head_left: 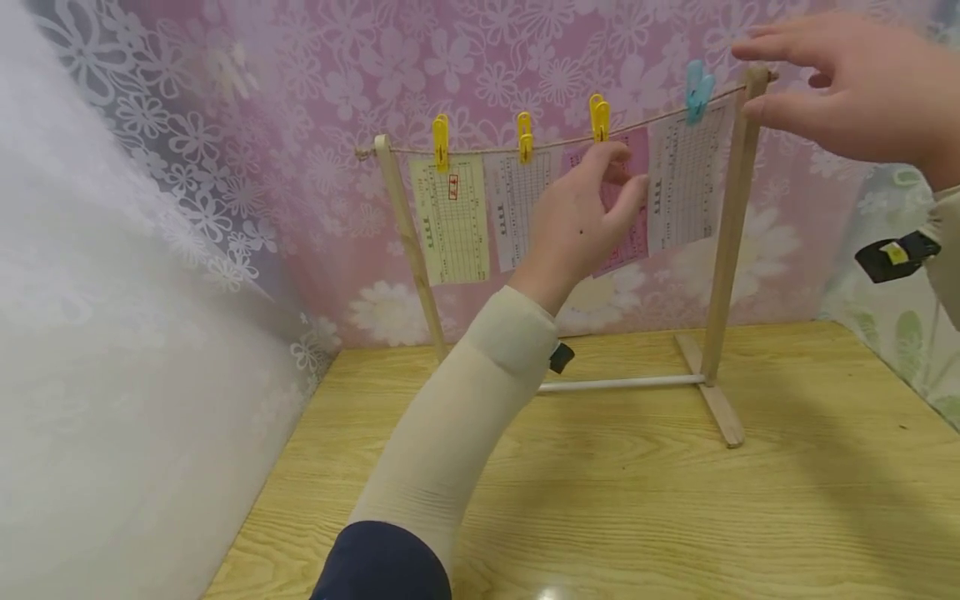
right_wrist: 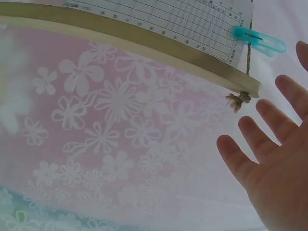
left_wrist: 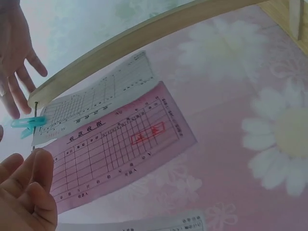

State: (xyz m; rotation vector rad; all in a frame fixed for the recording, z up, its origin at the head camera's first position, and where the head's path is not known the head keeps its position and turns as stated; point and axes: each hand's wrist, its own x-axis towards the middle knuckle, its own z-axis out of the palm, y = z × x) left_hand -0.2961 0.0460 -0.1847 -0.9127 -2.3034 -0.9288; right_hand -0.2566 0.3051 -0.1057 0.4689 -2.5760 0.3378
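In the head view my left hand [head_left: 581,217] is in front of the pink receipt slip [left_wrist: 115,149], its fingers loosely bent and a gap between thumb and index finger. The left wrist view has these fingertips overlapping the slip's upper edge. A yellow clothespin [head_left: 599,117] stands on the twine just above that hand. My right hand [head_left: 855,92], fingers spread and holding nothing, is beside the top of the right wooden post [head_left: 731,225]. Close to it, a light blue clothespin [right_wrist: 260,41] grips the twine and a white slip [head_left: 690,179].
Two more yellow clothespins [head_left: 441,143] hold a pale yellow slip [head_left: 453,225] and another white slip [head_left: 517,200] farther left. The twine spans two wooden posts, joined low by a white rod [head_left: 622,384]. A wood-grain table [head_left: 675,517] lies below, with flowered cloth [head_left: 322,167] behind.
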